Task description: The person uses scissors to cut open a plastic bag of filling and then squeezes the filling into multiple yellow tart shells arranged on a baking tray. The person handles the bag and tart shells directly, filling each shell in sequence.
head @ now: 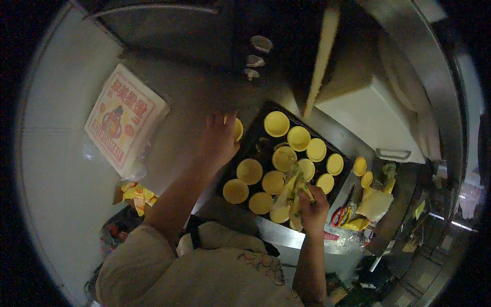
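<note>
A black tray (pixel 257 147) lies before me with several shallow, round yellow pieces (pixel 276 124) on it; some look like cups with raised rims, others flatter and duller. My left hand (pixel 223 134) is beyond the tray's left edge, fingers around another round yellow piece (pixel 238 129), mostly hidden by the hand. Over the tray's near right part, my right hand (pixel 313 209) grips a crumpled, pale yellow-green bundle (pixel 293 184). It may be a plastic wrapper or bag; blur hides its exact make. Part of the near row of yellow pieces is covered by this bundle.
A printed carton (pixel 122 119) stands at the left on the metal worktop (pixel 172 80). Red- and yellow-handled scissors (pixel 341 216) and two yellow rounds (pixel 360 166) are right of the tray. A white box-like unit with a handle (pixel 393 154) stands behind them.
</note>
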{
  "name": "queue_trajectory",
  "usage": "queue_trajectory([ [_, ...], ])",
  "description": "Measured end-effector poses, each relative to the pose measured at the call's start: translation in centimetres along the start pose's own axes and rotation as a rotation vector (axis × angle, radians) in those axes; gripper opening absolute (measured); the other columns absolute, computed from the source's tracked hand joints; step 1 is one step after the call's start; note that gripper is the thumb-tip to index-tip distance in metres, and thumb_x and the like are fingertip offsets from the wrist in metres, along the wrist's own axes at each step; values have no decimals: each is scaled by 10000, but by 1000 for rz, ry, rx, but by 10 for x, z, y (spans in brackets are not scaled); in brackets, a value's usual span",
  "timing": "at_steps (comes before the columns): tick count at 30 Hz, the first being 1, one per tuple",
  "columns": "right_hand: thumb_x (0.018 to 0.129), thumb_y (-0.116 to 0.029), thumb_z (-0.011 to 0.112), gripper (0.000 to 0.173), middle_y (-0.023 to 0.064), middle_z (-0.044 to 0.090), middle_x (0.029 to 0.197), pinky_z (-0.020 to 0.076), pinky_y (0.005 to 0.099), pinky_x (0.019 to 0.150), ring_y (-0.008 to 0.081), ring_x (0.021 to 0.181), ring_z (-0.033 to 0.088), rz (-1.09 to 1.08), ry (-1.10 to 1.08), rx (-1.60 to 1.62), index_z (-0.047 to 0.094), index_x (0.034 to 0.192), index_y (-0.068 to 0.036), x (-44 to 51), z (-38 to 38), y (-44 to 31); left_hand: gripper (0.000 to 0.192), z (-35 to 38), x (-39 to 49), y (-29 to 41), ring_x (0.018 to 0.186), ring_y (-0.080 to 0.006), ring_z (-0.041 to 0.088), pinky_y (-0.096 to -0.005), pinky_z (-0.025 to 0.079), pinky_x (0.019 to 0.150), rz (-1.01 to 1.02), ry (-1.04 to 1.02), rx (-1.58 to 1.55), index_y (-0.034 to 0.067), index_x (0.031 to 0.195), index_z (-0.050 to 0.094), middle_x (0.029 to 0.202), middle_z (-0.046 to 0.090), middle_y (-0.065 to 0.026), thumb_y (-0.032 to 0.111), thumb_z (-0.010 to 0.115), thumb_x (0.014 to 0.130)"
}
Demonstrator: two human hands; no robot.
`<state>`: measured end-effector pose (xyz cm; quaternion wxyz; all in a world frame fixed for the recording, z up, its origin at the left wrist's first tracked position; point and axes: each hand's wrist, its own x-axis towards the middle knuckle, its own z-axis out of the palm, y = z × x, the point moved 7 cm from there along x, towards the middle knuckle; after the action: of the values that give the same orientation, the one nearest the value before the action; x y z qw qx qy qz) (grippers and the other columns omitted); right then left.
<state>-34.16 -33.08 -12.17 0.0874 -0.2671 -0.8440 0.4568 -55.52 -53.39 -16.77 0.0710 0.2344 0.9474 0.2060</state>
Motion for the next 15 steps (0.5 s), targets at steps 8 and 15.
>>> queue_trajectory([
  [8,855,-42,615,204,86,623,944,450,294,808,177,885,576,-42,-34,-129,624,1050,20,3,1,0,379,25,-9,31,1054,-297,548,-422,474,887,365,-5,-119,50,1138,554,1085,570,-131,113,633,773],
  [15,863,-47,611,216,88,619,957,440,297,831,180,912,572,-30,-24,-38,617,1070,14,7,-5,8,241,77,5,87,864,-273,628,-396,544,694,634,-166,-176,53,1046,551,897,600,-125,77,545,807],
])
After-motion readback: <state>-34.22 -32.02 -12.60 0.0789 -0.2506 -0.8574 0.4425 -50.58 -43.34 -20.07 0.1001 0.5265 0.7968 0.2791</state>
